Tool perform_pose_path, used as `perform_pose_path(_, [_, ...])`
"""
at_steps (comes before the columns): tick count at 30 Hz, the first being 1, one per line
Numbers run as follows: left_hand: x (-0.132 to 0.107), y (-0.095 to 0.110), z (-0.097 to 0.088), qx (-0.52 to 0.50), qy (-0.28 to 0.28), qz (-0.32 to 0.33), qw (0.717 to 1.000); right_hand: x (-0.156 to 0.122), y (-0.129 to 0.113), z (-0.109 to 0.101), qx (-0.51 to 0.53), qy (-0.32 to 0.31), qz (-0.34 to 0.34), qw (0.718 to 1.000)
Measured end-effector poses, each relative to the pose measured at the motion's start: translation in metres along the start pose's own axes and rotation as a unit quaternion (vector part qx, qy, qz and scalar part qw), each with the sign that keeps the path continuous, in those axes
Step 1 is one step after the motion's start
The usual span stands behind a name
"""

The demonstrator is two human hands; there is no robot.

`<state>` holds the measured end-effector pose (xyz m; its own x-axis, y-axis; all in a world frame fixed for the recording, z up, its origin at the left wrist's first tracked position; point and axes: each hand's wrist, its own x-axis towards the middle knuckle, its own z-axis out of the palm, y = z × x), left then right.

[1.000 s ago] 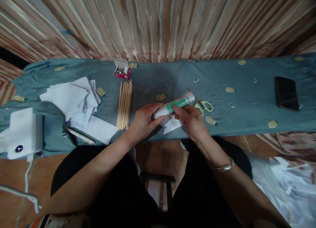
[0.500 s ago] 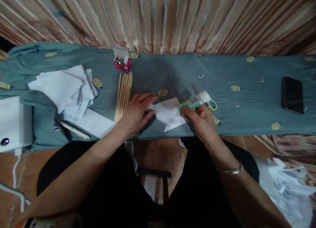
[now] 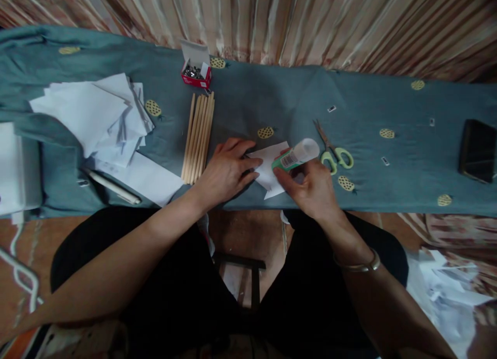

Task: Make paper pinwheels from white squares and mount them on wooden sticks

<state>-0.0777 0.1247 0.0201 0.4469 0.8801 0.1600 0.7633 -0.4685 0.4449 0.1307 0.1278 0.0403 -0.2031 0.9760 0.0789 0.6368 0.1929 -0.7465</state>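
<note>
A small white piece of paper point(image 3: 267, 164) with pointed, cut or folded corners lies on the cloth in front of me. My left hand point(image 3: 229, 170) rests at its left edge, fingers spread and fingertips touching it. Wrapped around a green and white glue stick point(image 3: 294, 158), my right hand point(image 3: 308, 185) tilts it over the paper. The lower end of the stick meets or nearly meets the paper; my fingers partly hide that spot. Scissors point(image 3: 332, 151) with light green handles lie just right of my right hand.
Several wooden sticks point(image 3: 198, 139) lie left of my left hand, below an open red box point(image 3: 196, 71) of small metal pieces. Farther left are a paper pile point(image 3: 97, 113), a pen point(image 3: 112, 186) and a white device point(image 3: 19, 167). A dark phone point(image 3: 477, 151) lies far right.
The glue stick has tipped more upright, its lower end now down at the paper. My left hand has shifted right onto the paper's edge. The view has moved slightly, uncovering the scissors.
</note>
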Motion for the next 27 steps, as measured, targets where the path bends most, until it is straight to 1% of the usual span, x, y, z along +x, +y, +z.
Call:
perform_pose_path(6, [0.001, 0.001, 0.000, 0.025, -0.002, 0.004, 1.000, 0.002, -0.004, 0.000, -0.048, -0.018, -0.039, 0.998])
perform_pose_path(13, [0.001, 0.001, -0.001, 0.042, 0.001, 0.007, 0.999, 0.008, -0.003, -0.005, -0.079, -0.053, -0.093, 0.991])
perform_pose_path(19, [0.001, 0.001, -0.003, 0.048, -0.011, 0.006, 0.999, 0.010, -0.007, -0.007, -0.106, -0.072, -0.128, 0.984])
perform_pose_path(22, [0.001, 0.002, -0.004, 0.047, -0.013, 0.007, 0.999, 0.009, -0.009, -0.008, -0.114, -0.076, -0.129, 0.982])
perform_pose_path(24, [0.001, 0.002, -0.004, 0.048, -0.011, 0.008, 0.999, 0.008, -0.009, -0.012, -0.115, -0.076, -0.112, 0.984])
perform_pose_path(25, [0.001, 0.002, -0.004, 0.048, -0.010, 0.007, 0.999, 0.007, -0.008, -0.015, -0.111, -0.067, -0.098, 0.987])
perform_pose_path(27, [0.002, 0.002, -0.004, 0.046, -0.011, 0.004, 0.999, 0.007, -0.004, -0.023, -0.080, -0.025, -0.060, 0.995])
